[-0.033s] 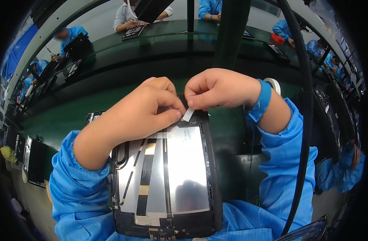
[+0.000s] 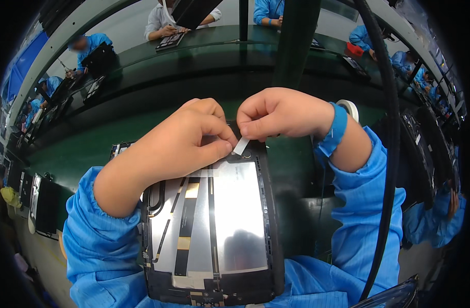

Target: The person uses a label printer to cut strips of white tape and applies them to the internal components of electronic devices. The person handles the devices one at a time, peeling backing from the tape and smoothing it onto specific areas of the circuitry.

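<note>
An opened tablet (image 2: 245, 220) rests in front of me, its inner side up, showing a shiny silver plate, dark flex cables and a black frame. A short white strip of tape (image 2: 240, 146) stands near its far edge. My right hand (image 2: 284, 115) is closed, thumb and forefinger pinching the strip's upper end. At the strip's lower end, my left hand (image 2: 194, 133) reaches over the tablet's far left part. Its thumb and forefinger are pressed together beside the strip; whatever lies between them is hidden. The far left corner of the tablet is covered by this hand.
A white tape roll (image 2: 349, 110) stands behind my right wrist on the green table (image 2: 65, 159). A black cable (image 2: 391, 128) hangs down at the right. More devices (image 2: 419, 143) lie at the right side. Several people in blue or white sit across the bench.
</note>
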Demonstrator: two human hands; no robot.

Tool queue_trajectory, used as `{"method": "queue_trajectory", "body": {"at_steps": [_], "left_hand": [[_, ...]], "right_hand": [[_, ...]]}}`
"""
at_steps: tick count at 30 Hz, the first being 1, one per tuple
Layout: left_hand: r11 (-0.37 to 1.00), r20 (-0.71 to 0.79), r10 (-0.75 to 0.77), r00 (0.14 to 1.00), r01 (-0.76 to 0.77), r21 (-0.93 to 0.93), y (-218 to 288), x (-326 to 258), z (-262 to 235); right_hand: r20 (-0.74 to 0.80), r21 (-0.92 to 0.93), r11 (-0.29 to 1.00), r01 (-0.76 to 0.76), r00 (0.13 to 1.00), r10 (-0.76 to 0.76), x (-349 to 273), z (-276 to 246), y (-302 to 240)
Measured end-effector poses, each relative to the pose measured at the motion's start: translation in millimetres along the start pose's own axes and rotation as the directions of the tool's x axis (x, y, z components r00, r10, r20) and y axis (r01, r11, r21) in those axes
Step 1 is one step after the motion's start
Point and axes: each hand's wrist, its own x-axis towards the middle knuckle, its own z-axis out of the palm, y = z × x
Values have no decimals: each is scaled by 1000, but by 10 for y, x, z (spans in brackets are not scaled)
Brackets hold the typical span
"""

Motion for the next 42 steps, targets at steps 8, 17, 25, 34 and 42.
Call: {"method": "queue_trajectory", "body": {"at_steps": [8,17,25,34,42], "left_hand": [[998,-57,34,998,-31,51,-40,50,43],[989,-118,132,984,-122,87,-34,90,90],[681,45,527,849,-454,575,57,-85,63],[982,-332,-176,927,189,7,-14,-1116,179],[532,-334,-477,813,-35,-846,179,-1317,317]], "right_hand": [[-285,-208,977,44,953,-103,-101,294,12],[-374,-279,960,-22,923,-87,-121,369,-8],[-392,118,981,-155,901,189,-147,351,-20],[-666,360,921,151,733,140,-612,1023,297],[-491,-41,978,206,848,-199,-537,1446,-307]]}}
